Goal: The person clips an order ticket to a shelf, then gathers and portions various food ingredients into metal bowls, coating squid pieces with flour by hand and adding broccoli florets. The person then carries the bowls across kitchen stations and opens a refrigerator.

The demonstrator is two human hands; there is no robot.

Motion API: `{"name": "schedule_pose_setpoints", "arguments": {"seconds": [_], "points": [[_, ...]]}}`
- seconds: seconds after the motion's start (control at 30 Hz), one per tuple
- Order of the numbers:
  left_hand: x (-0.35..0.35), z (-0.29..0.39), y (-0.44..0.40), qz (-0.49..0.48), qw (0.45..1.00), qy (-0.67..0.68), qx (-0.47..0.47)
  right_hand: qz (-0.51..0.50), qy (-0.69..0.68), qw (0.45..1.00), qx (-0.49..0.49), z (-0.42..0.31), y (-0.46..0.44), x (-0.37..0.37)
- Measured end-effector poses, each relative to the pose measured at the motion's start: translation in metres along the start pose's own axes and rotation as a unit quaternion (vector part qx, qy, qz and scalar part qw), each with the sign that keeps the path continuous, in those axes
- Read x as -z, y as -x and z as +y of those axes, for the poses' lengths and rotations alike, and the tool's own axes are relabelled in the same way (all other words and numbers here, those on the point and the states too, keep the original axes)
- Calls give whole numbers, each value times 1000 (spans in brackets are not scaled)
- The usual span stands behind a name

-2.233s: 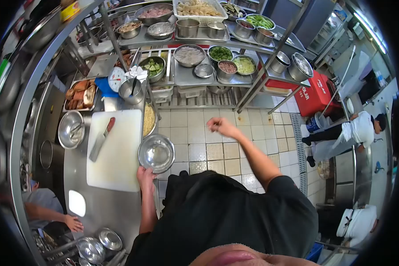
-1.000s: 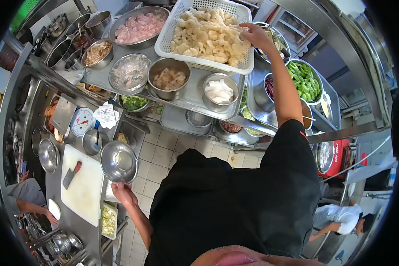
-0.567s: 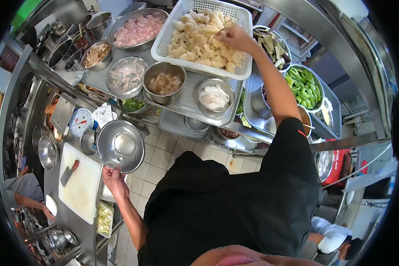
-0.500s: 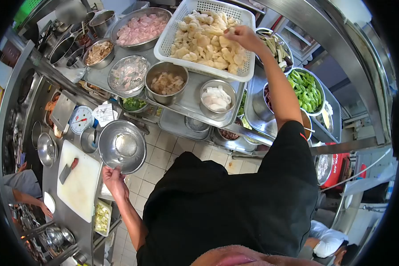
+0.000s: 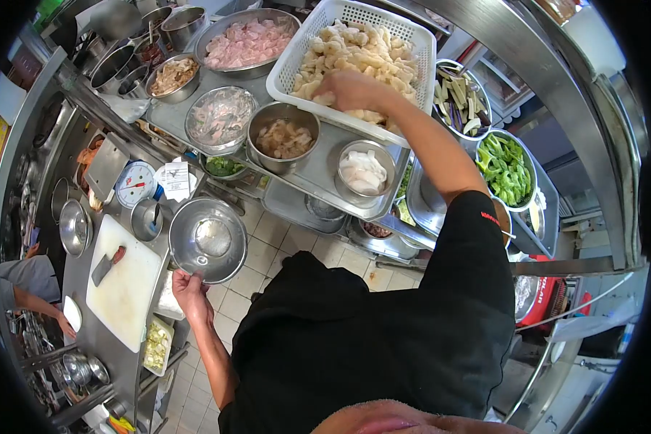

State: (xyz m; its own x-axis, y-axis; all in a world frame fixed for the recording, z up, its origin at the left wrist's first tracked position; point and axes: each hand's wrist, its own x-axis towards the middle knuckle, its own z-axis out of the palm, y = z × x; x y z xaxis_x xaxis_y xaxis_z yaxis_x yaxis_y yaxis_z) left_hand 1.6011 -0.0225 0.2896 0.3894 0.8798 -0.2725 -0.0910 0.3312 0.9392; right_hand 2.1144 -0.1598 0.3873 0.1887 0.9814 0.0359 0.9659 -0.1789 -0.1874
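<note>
My left hand point(image 5: 192, 295) grips the rim of a steel mixing bowl point(image 5: 184, 249), with the thumb on the near edge. The bowl hangs tilted toward me over the gap between the counters; only shine shows inside. My right hand point(image 5: 354, 90) reaches into a white perforated basket point(image 5: 428, 54) heaped with pale, lumpy battered pieces point(image 5: 362, 47). Its fingers are curled down on the pieces near the front left wall, and the fingertips are partly hidden. Close below the basket are a bowl of white slices point(image 5: 363, 172) and a pot of brownish pieces in liquid point(image 5: 281, 139).
Pink raw meat point(image 5: 249, 45) fills a large pan at the back. Bowls of eggplant strips point(image 5: 459, 94) and green peppers point(image 5: 505, 170) stand right. On the left counter, a cleaver point(image 5: 105, 267) lies on a cutting board point(image 5: 126, 304). Another person's hand point(image 5: 65, 325) touches a white dish.
My right hand has moved from the basket's right side to its front left, down into the pieces. My left hand still holds the bowl. The view has shifted slightly.
</note>
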Motion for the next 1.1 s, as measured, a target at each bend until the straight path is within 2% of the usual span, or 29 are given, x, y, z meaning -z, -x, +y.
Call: {"name": "schedule_pose_setpoints", "arguments": {"seconds": [0.1,0.2,0.3,0.4,0.43,0.5,0.6,0.67,0.73,0.83,0.93,0.97,1.03,1.1], "points": [[-12,7,3,-19,1000,11,-6,9,0,999,-51,-25,10,22],[-26,17,6,-25,1000,7,-7,51,-133,982,-126,-4,16,33],[-42,28,8,-44,999,1,0,40,-178,956,-228,-13,27,57],[-55,36,4,-95,995,-19,10,100,-267,917,-280,-2,34,53],[-59,38,2,-115,993,-28,14,113,-375,880,-268,-2,36,53],[-78,48,6,-149,986,-66,21,135,-574,773,-232,-6,42,56],[-109,52,10,-206,974,-76,52,171,-652,718,-176,-79,50,80],[-129,52,16,-244,965,-64,71,55,-546,824,-141,-98,57,80],[-147,55,21,-277,954,-66,88,11,-412,907,-83,-129,59,71],[-162,48,22,-305,945,-74,95,-64,-336,939,34,-164,67,65],[-166,47,24,-275,951,-70,121,14,-383,923,-37,-130,62,52],[-165,46,23,-277,950,-89,112,91,-277,954,-72,-112,59,56],[-160,44,19,-277,947,-132,98,87,-135,983,-94,-52,58,32],[-158,45,19,-272,949,-137,81,-5,-56,998,-28,-12,62,11]]}}
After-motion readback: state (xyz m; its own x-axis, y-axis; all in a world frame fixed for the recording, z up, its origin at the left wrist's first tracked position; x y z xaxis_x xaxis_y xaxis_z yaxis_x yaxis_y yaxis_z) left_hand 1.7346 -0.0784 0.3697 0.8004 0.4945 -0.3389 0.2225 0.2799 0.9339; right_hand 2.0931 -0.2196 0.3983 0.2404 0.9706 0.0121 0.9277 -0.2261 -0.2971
